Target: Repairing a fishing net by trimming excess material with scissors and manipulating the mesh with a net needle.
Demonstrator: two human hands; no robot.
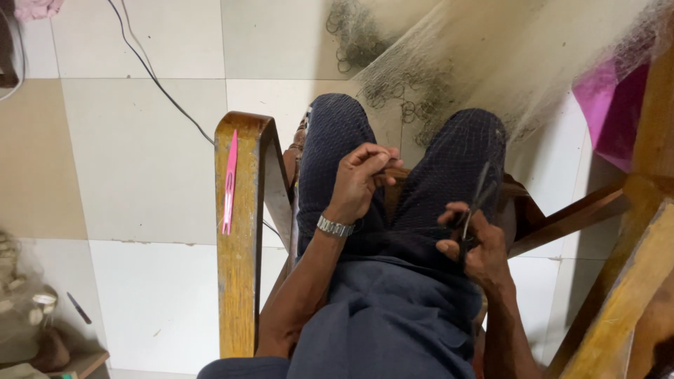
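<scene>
I sit in a wooden chair with a fine fishing net point(491, 63) draped over my knees and spilling onto the floor. My left hand point(359, 179), with a metal watch on its wrist, pinches a bit of the net between my knees. My right hand point(476, 242) holds dark scissors point(477, 203) with the blades pointing up over my right thigh. A pink netting needle point(229, 181) lies along the chair's left armrest point(239, 238), apart from both hands.
Pale floor tiles lie below. A dark cable point(154, 77) runs across them at upper left. A pink sheet point(611, 112) sits at right beside wooden furniture legs point(625, 281). Small items and a dark pen-like stick point(78, 307) lie at lower left.
</scene>
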